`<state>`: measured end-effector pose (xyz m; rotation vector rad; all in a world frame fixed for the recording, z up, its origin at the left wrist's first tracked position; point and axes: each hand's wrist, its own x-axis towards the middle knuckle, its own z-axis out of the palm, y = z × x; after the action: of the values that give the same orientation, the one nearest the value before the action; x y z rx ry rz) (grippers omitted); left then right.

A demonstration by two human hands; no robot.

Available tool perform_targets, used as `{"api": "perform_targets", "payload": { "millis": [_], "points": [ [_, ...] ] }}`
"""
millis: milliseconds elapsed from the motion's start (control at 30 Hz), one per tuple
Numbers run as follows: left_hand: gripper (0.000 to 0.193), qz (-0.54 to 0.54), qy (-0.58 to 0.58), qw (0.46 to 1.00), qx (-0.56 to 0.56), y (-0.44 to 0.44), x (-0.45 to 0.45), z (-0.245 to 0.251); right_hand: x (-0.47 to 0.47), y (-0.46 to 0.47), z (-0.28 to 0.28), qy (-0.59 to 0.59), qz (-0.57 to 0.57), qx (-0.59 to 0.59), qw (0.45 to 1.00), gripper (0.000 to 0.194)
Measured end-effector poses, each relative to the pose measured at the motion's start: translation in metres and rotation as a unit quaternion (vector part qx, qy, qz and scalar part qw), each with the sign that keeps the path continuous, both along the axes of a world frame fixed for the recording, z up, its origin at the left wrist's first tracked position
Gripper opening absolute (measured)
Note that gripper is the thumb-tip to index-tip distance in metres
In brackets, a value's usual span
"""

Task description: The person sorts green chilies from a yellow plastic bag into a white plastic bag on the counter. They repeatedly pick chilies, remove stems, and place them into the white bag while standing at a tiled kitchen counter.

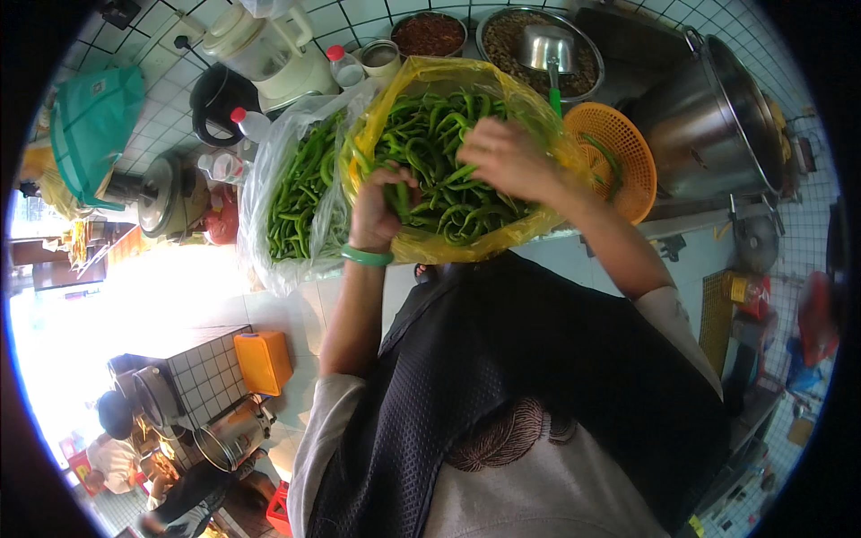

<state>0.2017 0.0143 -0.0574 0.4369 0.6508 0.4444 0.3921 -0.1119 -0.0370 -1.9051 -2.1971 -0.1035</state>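
Note:
A yellow plastic bag, wide at its mouth, holds a heap of long green chili peppers. My left hand, with a jade-green bangle at the wrist, is closed around green peppers at the bag's left side. Over the right part of the heap is my right hand, blurred, its fingertips at a green pepper; whether it grips it I cannot tell. A clear plastic bag with more green peppers stands against the yellow bag's left side. To the right, an orange plastic colander contains a few peppers.
Behind the bags stand a blender, small bottles, a bowl of red chili and a basin of brown food with a metal ladle. A large steel pot is at right. Other people are at lower left.

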Motion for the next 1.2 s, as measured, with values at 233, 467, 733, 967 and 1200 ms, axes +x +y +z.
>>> {"api": "perform_targets", "payload": {
  "millis": [233,467,733,967,1200],
  "points": [
    [0.014,-0.052,0.068,0.994,0.062,0.008,-0.016,0.006,0.047,0.0,0.01,0.037,-0.033,-0.193,0.98,0.013],
    [0.022,-0.101,0.055,0.991,0.075,-0.023,0.015,-0.016,-0.005,0.003,0.03,0.261,0.044,-0.093,0.96,0.018],
    [0.02,-0.102,0.032,0.994,0.015,0.004,0.013,-0.02,-0.006,0.005,0.014,0.447,0.112,-0.185,0.868,0.016],
    [0.013,-0.058,0.048,0.983,0.164,0.01,-0.007,0.002,-0.01,-0.014,-0.035,0.067,0.023,-0.244,0.967,0.022],
    [0.015,-0.058,0.043,0.985,0.156,0.01,-0.008,-0.002,-0.006,-0.014,-0.026,0.103,0.06,-0.218,0.969,0.017]
  ]
}}
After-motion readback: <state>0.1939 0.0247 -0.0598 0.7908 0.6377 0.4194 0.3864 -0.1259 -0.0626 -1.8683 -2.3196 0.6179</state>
